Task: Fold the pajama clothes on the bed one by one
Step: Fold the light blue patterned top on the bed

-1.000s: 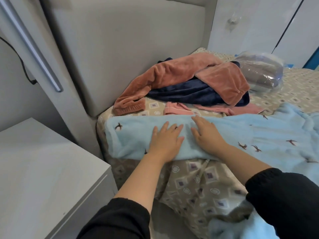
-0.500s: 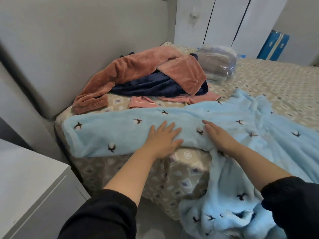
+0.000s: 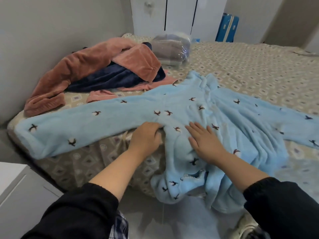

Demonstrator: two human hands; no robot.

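A light blue fleece pajama top (image 3: 181,107) with small dark bird prints lies spread across the near corner of the bed (image 3: 250,66), one sleeve stretched to the left, its hem hanging over the edge. My left hand (image 3: 146,137) has its fingers curled into the fabric at the underarm of that sleeve, gripping it. My right hand (image 3: 205,142) lies flat with spread fingers on the chest of the top. Behind it lie a rust-coloured fleece garment (image 3: 89,66), a navy garment (image 3: 112,80) and a pink piece (image 3: 101,97) in a heap.
A clear plastic bag holding folded grey cloth (image 3: 170,49) sits at the back of the bed. The grey headboard (image 3: 60,26) is on the left, white wardrobe doors (image 3: 172,14) behind, a white bedside cabinet (image 3: 19,190) at lower left. A blue case (image 3: 227,28) leans by the wall.
Both hands slid rightward along the sleeve toward the body of the top. My left hand went from flat to curled into the fabric. The view swung to the right.
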